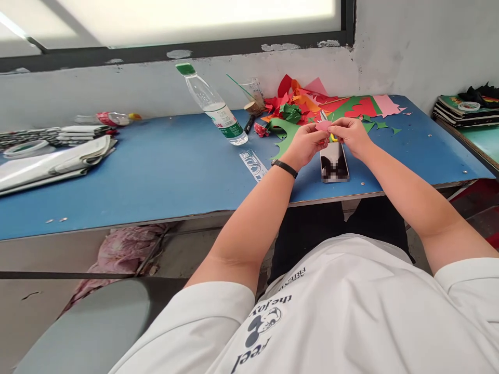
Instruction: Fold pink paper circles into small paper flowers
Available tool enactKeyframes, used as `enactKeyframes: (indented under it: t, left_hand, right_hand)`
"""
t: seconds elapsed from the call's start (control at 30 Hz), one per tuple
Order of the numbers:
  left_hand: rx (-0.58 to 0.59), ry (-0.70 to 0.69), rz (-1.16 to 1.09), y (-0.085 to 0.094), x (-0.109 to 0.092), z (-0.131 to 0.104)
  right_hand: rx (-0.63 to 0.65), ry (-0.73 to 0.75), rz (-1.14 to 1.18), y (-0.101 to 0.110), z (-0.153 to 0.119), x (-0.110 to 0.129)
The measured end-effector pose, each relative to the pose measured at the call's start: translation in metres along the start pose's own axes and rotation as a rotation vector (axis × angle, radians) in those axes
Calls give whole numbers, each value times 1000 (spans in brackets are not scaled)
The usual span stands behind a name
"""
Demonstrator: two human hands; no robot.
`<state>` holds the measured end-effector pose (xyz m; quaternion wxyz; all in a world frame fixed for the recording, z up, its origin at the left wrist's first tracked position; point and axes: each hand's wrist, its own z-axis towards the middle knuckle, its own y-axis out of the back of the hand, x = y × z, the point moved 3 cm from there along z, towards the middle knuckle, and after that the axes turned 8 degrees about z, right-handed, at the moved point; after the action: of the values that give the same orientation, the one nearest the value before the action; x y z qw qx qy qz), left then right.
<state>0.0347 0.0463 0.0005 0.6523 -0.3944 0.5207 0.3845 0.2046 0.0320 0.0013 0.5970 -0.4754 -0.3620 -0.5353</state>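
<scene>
the left hand (307, 141), wearing a black wristband (285, 168), and the right hand (351, 136) are meeting above the blue tabletop (175, 171), and between their fingertips they are holding a small pink paper piece (323, 125). both grips are looking closed to a narrow pinch, thumb against finger, the left on the near-left side of the paper and the right on its right edge; how the remaining fingers are curling is too small to tell. scissors (333, 138) with a yellow handle are lying just behind the hands, partly hidden by them, and a smartphone (334, 167) is lying flat just below. green paper scraps (287, 134) are spreading beside the left hand, near a crumpled pink-red paper flower (261, 130), while a clear stencil ruler (252, 165) is resting near the left forearm. the pink piece is probably weighing almost nothing and bending easily, creasing or tearing under a hard pull, so holding it lightly by opposite edges is seeming best, with the fingertips leaving its middle unpressed.
</scene>
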Motion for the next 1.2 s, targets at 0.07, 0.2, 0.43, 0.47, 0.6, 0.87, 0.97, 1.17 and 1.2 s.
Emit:
enactKeyframes:
  t: [0.07, 0.2, 0.43, 0.47, 0.6, 0.87, 0.97, 1.17, 1.2]
  left_hand:
    - [19, 15, -21, 1, 1, 0]
    - [12, 25, -36, 2, 3, 2]
    - [14, 25, -30, 4, 3, 2]
    - [19, 23, -36, 4, 2, 2]
    - [17, 31, -38, 4, -1, 0]
    - [7, 39, -36, 4, -4, -2]
    - [41, 12, -59, 6, -1, 0]
    - [80, -38, 1, 11, 3, 2]
    - [72, -40, 14, 11, 3, 2]
  right_hand:
    - [-5, -13, 19, -1, -1, 0]
    - [-2, -38, 35, -5, -3, 3]
    - [14, -71, 66, -7, -4, 11]
    - [22, -80, 73, -6, -4, 11]
    - [40, -100, 95, -3, -3, 11]
    - [74, -90, 85, -6, -4, 13]
    - [63, -62, 71, -7, -5, 13]
    - [75, 4, 70, -7, -3, 8]
    - [79, 15, 78, -6, -3, 8]
